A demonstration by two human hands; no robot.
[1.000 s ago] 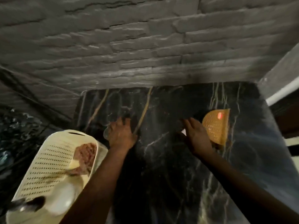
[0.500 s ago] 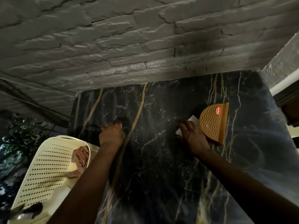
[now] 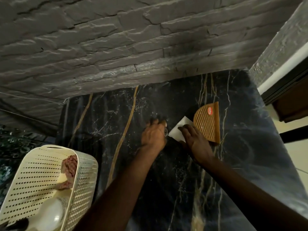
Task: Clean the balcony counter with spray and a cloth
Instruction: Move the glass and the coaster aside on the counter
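Observation:
The black marble counter with gold veins runs along a grey stone wall. My left hand is curled around a small clear object near the counter's middle; motion blur hides its shape. My right hand lies flat with straight fingers on a white cloth, just right of my left hand. An orange half-round ribbed plastic piece lies against the cloth's right side, partly under my right hand.
A cream perforated basket sits at the counter's lower left, holding a reddish cloth and a white rounded bottle. The stone wall closes the back. The counter's right edge drops to a pale floor.
My left hand has slid right across the counter, ending close beside my right hand. My right hand has stayed on the white cloth by the orange piece.

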